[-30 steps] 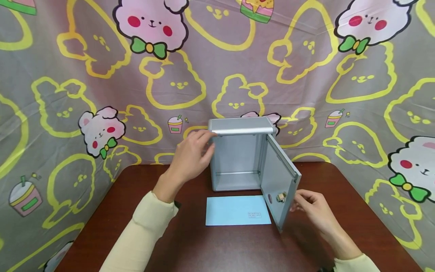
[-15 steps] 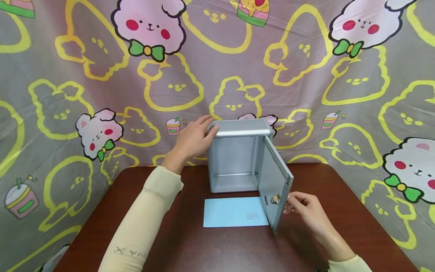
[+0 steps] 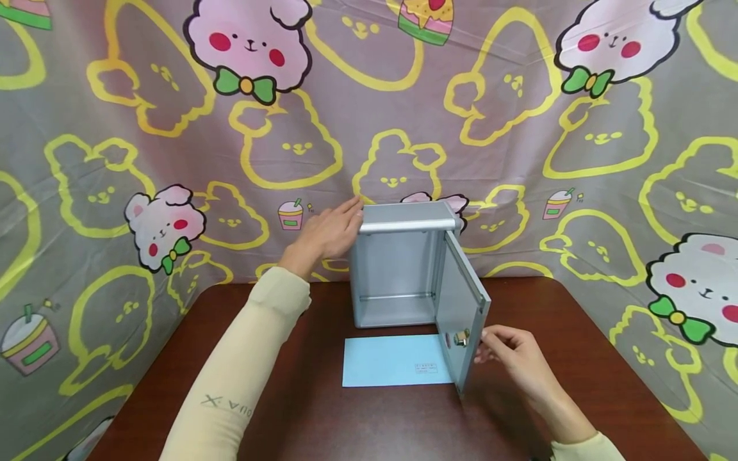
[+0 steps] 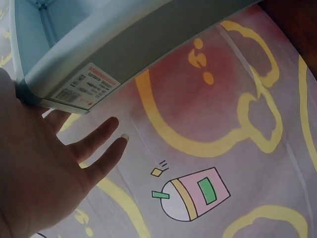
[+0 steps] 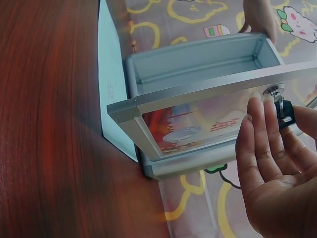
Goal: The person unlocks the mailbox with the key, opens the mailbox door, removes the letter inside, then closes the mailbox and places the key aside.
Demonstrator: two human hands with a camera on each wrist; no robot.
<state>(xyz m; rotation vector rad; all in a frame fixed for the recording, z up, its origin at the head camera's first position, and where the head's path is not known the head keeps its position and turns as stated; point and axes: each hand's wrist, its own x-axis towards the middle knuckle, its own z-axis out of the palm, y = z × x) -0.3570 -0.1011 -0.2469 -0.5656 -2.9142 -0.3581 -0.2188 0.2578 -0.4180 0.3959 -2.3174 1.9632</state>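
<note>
Silver-grey box point(image 3: 398, 266) is stood upright on far part of dk red-brown table point(image 3: 346, 422), approx. mid-frame in head view, front uncovered, plain grey inside visible. Door point(image 3: 458, 282) is hinged on box's R side and swung out at an angle toward the wearer; metal latch point(image 3: 462, 337) is seen on inner face. L hand point(image 3: 331, 234) is laid on box's top L corner; fingers look straight and close tog. in head view, while in L wrist view two fingertips are seen slightly apart, near white barcode label point(image 4: 86, 87) on box's outer wall; other fingers partly hidden. Door's outer face is shown in R wrist view, w/ red print and round lock point(image 5: 274, 89). Black-headed key point(image 5: 286, 115) is seen at lock, pinched btwn thumb and fingers of R hand point(image 3: 519, 358); remaining fingers are held out side by side. How far key is inserted can't be told. Lt blue envelope point(image 3: 383, 362) is laid flat on table in front of box, R end partly covered by door in head view; small print near that end, unreadable. Cream sleeve point(image 3: 230, 378) is worn on L arm, w/ dk lettering. Grey cloth point(image 3: 403, 105) w/ yellow outlines + bunny faces is hung behind and at both sides.
</note>
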